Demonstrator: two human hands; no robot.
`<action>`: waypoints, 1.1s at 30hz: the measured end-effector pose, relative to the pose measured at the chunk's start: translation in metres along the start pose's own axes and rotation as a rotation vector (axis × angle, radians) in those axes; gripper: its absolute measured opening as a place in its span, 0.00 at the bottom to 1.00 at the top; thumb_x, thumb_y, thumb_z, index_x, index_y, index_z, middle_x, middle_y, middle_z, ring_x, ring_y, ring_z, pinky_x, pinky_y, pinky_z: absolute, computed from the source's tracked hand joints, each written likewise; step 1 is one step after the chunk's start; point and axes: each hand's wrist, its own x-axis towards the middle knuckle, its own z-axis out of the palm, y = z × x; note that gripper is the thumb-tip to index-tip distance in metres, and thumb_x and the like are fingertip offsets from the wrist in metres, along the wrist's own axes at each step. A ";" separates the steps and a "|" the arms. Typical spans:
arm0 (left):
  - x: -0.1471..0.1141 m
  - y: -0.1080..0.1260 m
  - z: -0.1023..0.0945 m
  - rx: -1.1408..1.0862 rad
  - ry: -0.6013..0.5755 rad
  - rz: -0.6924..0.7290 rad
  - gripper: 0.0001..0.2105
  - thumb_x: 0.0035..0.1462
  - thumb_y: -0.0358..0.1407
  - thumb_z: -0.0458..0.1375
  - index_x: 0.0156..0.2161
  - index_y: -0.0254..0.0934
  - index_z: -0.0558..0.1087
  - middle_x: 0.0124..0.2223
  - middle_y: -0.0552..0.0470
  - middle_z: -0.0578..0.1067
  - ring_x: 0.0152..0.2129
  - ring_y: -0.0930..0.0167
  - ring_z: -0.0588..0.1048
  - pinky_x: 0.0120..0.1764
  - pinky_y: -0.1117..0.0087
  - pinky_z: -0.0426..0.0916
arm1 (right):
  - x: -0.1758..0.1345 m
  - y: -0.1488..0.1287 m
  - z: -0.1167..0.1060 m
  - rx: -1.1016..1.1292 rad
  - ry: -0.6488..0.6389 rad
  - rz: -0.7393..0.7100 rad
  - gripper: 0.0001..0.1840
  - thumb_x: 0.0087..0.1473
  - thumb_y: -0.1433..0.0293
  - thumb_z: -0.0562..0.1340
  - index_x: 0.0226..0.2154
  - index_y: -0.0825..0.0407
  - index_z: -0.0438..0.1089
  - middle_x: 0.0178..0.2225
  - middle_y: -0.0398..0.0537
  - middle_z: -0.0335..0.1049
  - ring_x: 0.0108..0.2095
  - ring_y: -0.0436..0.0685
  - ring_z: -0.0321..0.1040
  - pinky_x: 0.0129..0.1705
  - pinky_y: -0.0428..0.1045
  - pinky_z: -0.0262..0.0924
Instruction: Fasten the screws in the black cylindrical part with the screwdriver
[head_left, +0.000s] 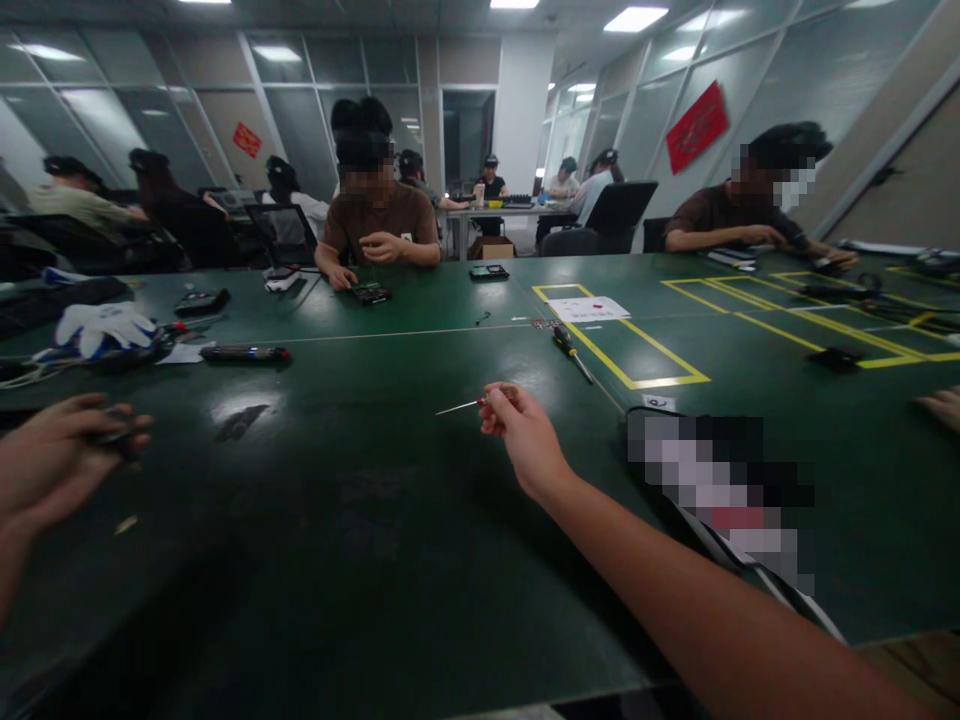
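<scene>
My right hand (521, 430) is closed around the handle of a small screwdriver (459, 407). Its thin metal shaft points left above the green table (420, 560), and a bit of red shows at the handle. At the left edge, my left hand (56, 460) has its fingers curled round a small dark object (112, 428), blurred, whose kind I cannot make out. A small pale scrap (126, 524) lies on the table below that hand. Beyond my right hand rests a yellow-and-black screwdriver (570, 350).
White-and-blue gloves (105, 328) and a dark cylindrical tool (246, 354) lie at left. A dark-edged case (637, 430), partly pixelated, is beside my right forearm. Yellow tape (664, 382) marks the table. Across it, a person (382, 220) handles a dark device (371, 293); another person works at right.
</scene>
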 end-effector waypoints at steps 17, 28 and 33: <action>-0.143 0.009 0.208 0.050 -0.806 0.332 0.23 0.47 0.29 0.69 0.51 0.37 0.75 0.50 0.46 0.80 0.47 0.63 0.79 0.56 0.57 0.70 | -0.014 -0.027 0.003 -0.033 -0.026 -0.241 0.14 0.60 0.56 0.66 0.32 0.49 0.71 0.26 0.40 0.68 0.27 0.50 0.66 0.30 0.47 0.61; -0.137 -0.015 0.207 -0.012 -0.696 0.450 0.21 0.51 0.33 0.69 0.52 0.40 0.77 0.52 0.48 0.79 0.50 0.61 0.77 0.58 0.56 0.69 | -0.026 -0.026 0.005 -0.240 -0.099 -0.321 0.09 0.64 0.59 0.63 0.39 0.47 0.72 0.33 0.43 0.73 0.32 0.53 0.72 0.38 0.50 0.66; -0.134 -0.021 0.207 -0.001 -0.629 0.509 0.23 0.53 0.35 0.69 0.55 0.42 0.77 0.55 0.47 0.78 0.52 0.60 0.76 0.59 0.55 0.68 | -0.032 -0.027 0.006 -0.370 -0.115 -0.345 0.10 0.64 0.58 0.61 0.41 0.46 0.72 0.33 0.45 0.75 0.34 0.56 0.74 0.39 0.52 0.65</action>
